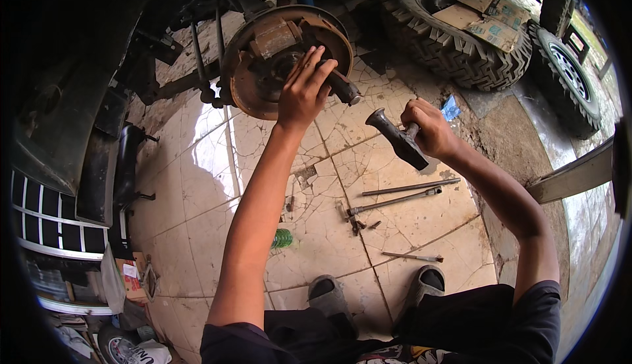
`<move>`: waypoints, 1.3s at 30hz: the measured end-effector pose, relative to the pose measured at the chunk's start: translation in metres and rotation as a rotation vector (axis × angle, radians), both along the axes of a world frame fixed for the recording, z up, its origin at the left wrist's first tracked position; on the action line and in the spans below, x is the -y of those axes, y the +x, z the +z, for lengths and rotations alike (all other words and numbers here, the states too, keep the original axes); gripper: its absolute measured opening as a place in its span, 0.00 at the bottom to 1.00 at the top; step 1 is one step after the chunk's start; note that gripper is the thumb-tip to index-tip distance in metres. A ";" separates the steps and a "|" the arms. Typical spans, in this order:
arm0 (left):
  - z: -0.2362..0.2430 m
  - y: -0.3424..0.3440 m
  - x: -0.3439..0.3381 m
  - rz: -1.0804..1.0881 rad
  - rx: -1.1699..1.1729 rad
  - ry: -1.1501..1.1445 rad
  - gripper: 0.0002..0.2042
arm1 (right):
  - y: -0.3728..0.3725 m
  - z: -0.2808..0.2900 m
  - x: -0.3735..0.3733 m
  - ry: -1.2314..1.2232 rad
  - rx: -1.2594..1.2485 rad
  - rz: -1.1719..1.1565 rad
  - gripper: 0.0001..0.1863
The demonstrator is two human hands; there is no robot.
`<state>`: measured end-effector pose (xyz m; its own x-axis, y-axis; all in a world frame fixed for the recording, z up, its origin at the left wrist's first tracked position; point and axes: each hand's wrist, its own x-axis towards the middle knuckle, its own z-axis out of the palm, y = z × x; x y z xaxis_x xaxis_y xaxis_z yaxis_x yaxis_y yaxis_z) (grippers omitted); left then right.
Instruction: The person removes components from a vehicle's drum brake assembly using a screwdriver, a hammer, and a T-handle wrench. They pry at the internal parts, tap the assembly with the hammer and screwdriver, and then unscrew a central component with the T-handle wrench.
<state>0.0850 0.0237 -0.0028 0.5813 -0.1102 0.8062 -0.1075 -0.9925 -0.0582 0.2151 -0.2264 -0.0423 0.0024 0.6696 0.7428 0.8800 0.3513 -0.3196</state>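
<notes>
Plainly, hammer (399,141) inside right grip (429,127)

Dark hammer (397,139) tilted, apart from rusty hub (255,78).

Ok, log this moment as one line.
left hand: at rusty wheel hub, contact unclear | right hand: gripping hammer, head clear of hub | floor: two long metal rods

Shows a cracked beige tiled floor (181,252) with glare (212,141) at left; gives way to rough bare ground (517,140) at right; opens to daylight (613,93) at the far right and darkens into deep shadow (99,22) at far left.
</notes>
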 end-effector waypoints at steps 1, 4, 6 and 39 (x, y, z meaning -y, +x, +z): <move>0.000 -0.001 0.000 -0.008 -0.003 -0.005 0.21 | 0.000 0.002 0.001 -0.019 -0.014 0.000 0.15; 0.002 -0.002 0.003 -0.013 0.029 0.002 0.20 | -0.001 -0.002 0.000 -0.032 -0.005 0.001 0.15; 0.003 -0.003 0.003 -0.043 0.019 0.031 0.20 | -0.006 -0.002 0.002 -0.040 0.002 -0.003 0.15; -0.007 0.002 -0.002 -0.009 0.079 -0.002 0.24 | -0.019 -0.003 -0.003 -0.025 -0.046 0.007 0.17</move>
<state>0.0873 0.0253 -0.0099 0.5149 -0.1133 0.8497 -0.1117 -0.9916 -0.0645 0.1956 -0.2237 -0.0450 0.0316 0.6882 0.7248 0.8618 0.3486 -0.3685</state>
